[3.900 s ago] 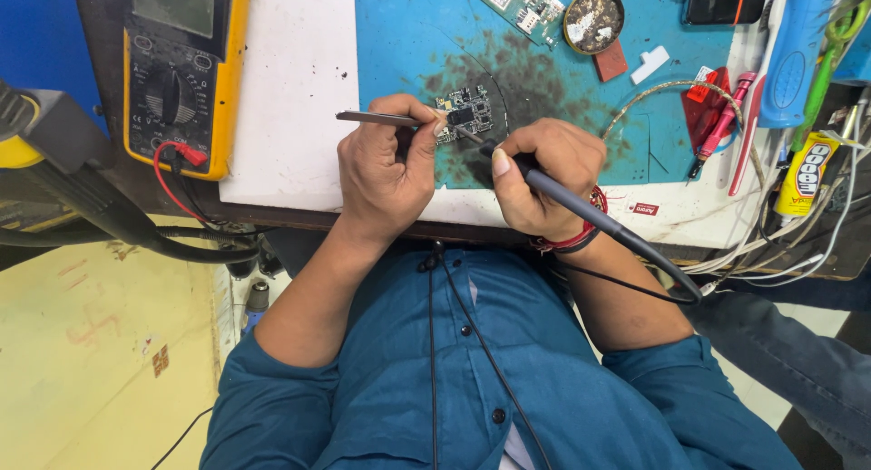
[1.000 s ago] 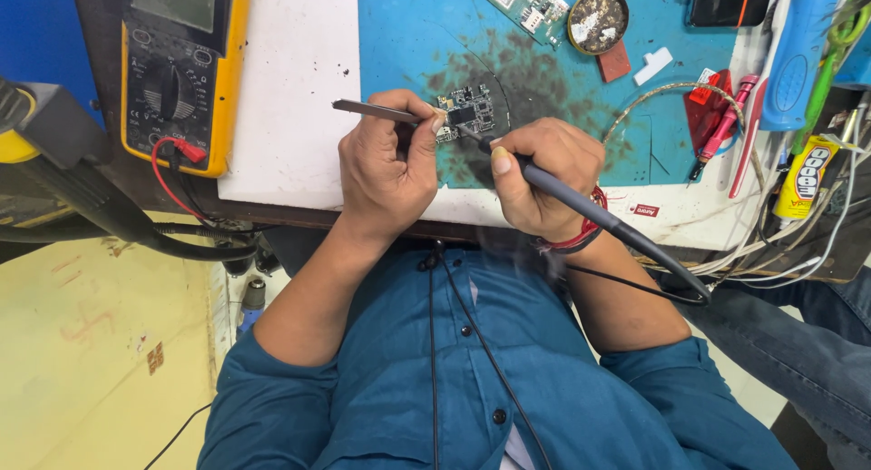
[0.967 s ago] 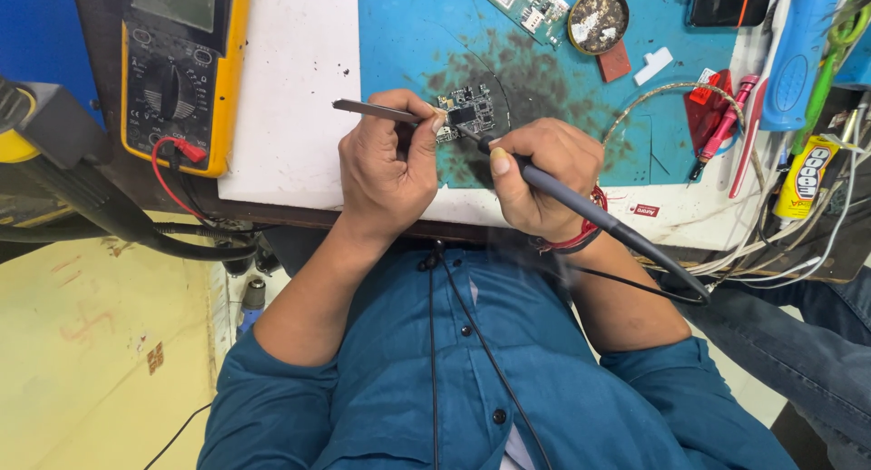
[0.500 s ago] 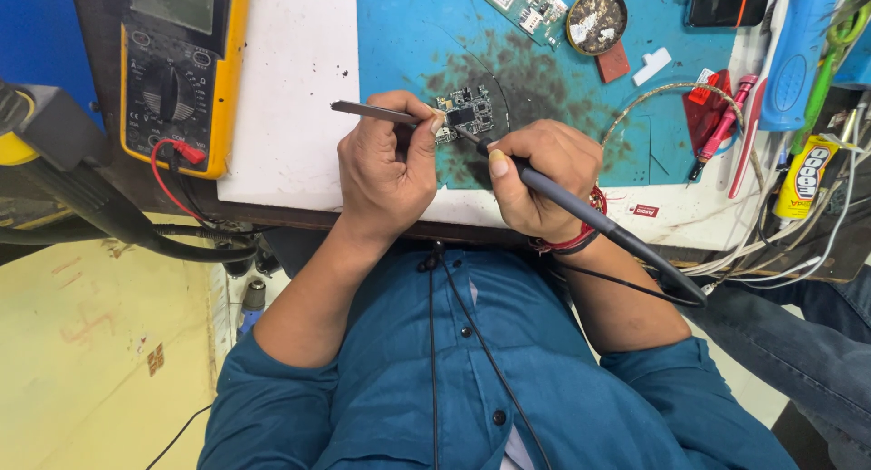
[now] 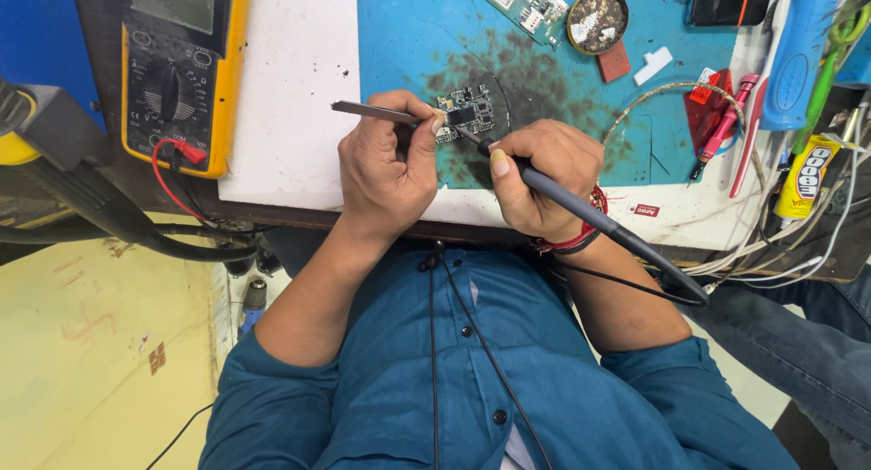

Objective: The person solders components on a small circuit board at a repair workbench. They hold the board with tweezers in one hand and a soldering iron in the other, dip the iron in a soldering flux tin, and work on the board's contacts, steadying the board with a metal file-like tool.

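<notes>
Head view, looking straight down: a small dark circuit board (image 5: 465, 114), crowded with tiny silver parts, lies on the stained blue mat (image 5: 408, 34) near the front edge of the counter (image 5: 290, 89). The left hand (image 5: 386, 166) has its grip closed around thin metal tweezers (image 5: 376, 113), whose tips meet the board's left edge. The right hand (image 5: 535, 184) is wrapped around a dark soldering iron (image 5: 581, 211), held like a pen, its tip touching the board's lower right side. A cord trails from the iron across the forearm. A yellow multimeter (image 5: 177, 71) sits well apart on the left; a round tin (image 5: 598, 21) and a second green board (image 5: 526, 3) lie further up the mat. Compared with half a second ago, both hands and tools have kept nearly the same pose on the board.
</notes>
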### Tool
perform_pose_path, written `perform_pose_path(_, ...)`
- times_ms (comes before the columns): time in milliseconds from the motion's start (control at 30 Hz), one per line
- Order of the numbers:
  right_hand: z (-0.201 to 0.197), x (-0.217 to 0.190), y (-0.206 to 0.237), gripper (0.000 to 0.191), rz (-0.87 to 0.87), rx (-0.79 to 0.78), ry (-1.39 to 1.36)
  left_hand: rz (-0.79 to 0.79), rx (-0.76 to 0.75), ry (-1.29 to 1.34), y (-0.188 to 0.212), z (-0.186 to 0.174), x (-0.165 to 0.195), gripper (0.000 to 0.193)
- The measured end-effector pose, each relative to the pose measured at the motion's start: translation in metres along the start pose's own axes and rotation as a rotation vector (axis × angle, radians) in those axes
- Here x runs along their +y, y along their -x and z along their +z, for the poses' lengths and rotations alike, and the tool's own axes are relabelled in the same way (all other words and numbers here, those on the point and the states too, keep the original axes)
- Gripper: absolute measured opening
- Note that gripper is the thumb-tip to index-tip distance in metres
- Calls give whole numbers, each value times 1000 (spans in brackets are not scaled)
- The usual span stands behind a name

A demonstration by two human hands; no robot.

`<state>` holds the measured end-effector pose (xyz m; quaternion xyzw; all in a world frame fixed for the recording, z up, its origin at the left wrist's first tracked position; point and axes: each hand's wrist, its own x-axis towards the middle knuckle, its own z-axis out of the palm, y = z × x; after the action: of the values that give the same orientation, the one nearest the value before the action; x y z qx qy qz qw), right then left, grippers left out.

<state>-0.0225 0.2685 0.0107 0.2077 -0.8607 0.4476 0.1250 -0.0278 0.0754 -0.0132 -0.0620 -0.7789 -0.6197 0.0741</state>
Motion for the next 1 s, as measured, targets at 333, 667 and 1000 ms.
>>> perform_pose_path(333,0,0,1,10,8,-2,-7,5,5,19,1,0,-1,12)
perform_pose_path(667,-1,-1,0,10,5,-6,-2,4,4,18,1,0,-1,12)
perform_pose_path(1000,-1,-1,0,10,5,-2,-5,14,2,20,2,0,-1,12)
